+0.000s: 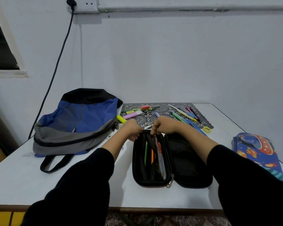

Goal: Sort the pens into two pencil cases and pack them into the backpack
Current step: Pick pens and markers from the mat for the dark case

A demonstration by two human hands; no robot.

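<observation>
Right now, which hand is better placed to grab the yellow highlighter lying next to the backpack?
Left. The left hand sits just beside the yellow highlighter, at the far rim of the black pencil case. The right hand lies farther off, its fingers pinching the mesh divider.

head-worn — down, close over table [39, 185]

Both arms reach forward, close together, in black sleeves [82, 176] that end at mid-forearm and leave the wrists bare. The left hand [132, 129] is knuckles-up, its fingers [135, 137] curled round the far end of the black pencil case [183, 160]. The right hand [164, 125], just beside it, points its curled fingers down and pinches the same far end.
</observation>
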